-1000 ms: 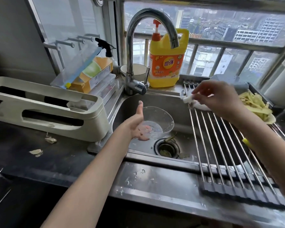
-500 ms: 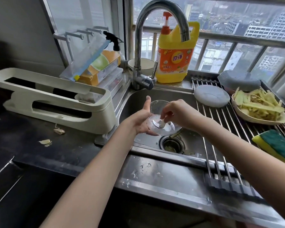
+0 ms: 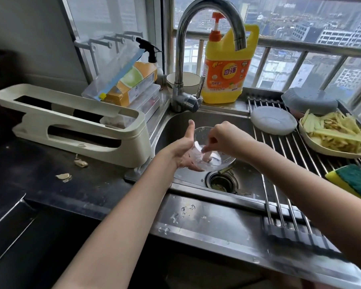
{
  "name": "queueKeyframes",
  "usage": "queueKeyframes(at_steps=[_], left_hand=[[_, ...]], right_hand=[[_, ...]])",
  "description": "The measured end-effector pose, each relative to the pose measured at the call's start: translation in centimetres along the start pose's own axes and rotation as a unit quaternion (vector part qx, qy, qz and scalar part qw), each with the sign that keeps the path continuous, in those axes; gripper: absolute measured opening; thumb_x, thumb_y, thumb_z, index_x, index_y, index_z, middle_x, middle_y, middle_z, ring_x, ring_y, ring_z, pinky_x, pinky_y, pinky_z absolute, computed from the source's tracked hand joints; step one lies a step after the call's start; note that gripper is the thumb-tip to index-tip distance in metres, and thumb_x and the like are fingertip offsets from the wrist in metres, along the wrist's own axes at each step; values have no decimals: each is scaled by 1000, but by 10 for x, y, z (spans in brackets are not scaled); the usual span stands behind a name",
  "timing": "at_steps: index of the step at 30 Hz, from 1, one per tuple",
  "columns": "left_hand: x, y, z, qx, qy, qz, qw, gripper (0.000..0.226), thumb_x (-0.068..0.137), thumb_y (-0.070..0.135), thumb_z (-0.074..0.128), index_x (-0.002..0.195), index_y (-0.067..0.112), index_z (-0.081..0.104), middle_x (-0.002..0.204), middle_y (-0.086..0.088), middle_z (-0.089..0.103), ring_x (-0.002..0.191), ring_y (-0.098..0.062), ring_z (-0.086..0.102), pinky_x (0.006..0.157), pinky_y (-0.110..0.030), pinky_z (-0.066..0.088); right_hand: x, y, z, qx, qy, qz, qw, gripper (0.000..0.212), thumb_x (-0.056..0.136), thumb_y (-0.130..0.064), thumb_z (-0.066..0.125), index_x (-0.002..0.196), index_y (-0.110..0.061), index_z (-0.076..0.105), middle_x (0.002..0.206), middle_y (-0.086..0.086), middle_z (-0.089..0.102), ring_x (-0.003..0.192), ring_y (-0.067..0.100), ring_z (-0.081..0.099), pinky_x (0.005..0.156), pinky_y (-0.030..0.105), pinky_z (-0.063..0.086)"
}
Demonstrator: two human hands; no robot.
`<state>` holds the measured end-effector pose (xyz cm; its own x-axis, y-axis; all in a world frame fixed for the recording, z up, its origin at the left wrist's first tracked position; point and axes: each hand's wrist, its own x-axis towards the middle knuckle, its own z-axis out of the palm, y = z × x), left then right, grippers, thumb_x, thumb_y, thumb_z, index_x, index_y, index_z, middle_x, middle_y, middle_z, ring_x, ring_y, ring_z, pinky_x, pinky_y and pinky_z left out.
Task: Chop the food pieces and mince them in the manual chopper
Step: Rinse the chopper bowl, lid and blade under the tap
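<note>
Over the steel sink (image 3: 244, 180), my left hand (image 3: 184, 151) cradles the clear chopper bowl (image 3: 215, 161) from the left and underneath, thumb up along its rim. My right hand (image 3: 227, 138) reaches into the bowl from the right, its fingertips pinching the white blade piece (image 3: 212, 156) that sits inside. The chopper's white round lid (image 3: 273, 119) lies on the drying rack. A cream dish (image 3: 321, 146) holding yellow food strips (image 3: 338, 134) stands at the right on the rack.
The tap (image 3: 208, 28) arches over the sink, with a yellow detergent bottle (image 3: 227, 74) behind it. A cream knife rack (image 3: 75, 124) stands left on the dark counter, peel scraps (image 3: 80, 162) beside it. A roll-up drying rack (image 3: 288, 184) spans the sink's right half, with a sponge (image 3: 354, 182) and grey lid (image 3: 310, 101).
My right hand left the drying rack, carried the white blade piece to the bowl and now holds it inside. The view shifted closer and right, showing the lid on the rack.
</note>
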<state>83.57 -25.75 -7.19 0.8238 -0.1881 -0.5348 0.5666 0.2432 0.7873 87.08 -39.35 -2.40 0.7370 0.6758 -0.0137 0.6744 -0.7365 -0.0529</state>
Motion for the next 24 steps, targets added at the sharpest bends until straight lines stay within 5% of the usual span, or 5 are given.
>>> queueKeyframes(at_steps=[7, 9, 13, 17, 24], left_hand=[[2, 0, 0, -47, 29, -43, 998, 94, 78, 84, 9, 110, 6, 51, 79, -7, 69, 68, -20, 65, 74, -48, 53], [5, 0, -2, -47, 55, -40, 997, 92, 83, 79, 7, 114, 5, 53, 94, -11, 66, 84, -27, 63, 75, -50, 49], [4, 1, -4, -128, 12, -23, 991, 89, 92, 70, 12, 139, -2, 37, 119, -19, 58, 97, -37, 58, 84, -55, 44], [-1, 2, -7, -192, -43, 1, 980, 83, 92, 65, 31, 141, -2, 34, 137, -23, 47, 112, -46, 53, 82, -63, 45], [-6, 4, -9, -261, -16, 10, 965, 66, 82, 57, 53, 115, -1, 52, 115, -22, 54, 111, -41, 52, 83, -63, 43]], right_hand=[[-3, 30, -24, 2, 169, 125, 978, 64, 94, -58, 24, 61, -9, 49, 57, 5, 49, 46, 17, 47, 47, 25, 36], [-4, 63, -35, 5, 230, 146, 962, 56, 93, -59, 32, 87, -10, 59, 87, 14, 63, 76, 25, 59, 65, 34, 45], [0, 118, -24, -16, 46, 288, 956, 89, 72, -82, 42, 145, -43, 11, 156, 16, 13, 141, 45, 12, 109, 61, 17], [6, 129, 4, -6, -46, 315, 948, 91, 69, -87, 34, 145, -50, 1, 158, 17, 2, 141, 47, 0, 108, 68, 11], [-2, 130, 6, 17, 56, 359, 932, 99, 71, -79, 51, 147, -25, 19, 153, 20, 18, 140, 41, 10, 107, 62, 20]])
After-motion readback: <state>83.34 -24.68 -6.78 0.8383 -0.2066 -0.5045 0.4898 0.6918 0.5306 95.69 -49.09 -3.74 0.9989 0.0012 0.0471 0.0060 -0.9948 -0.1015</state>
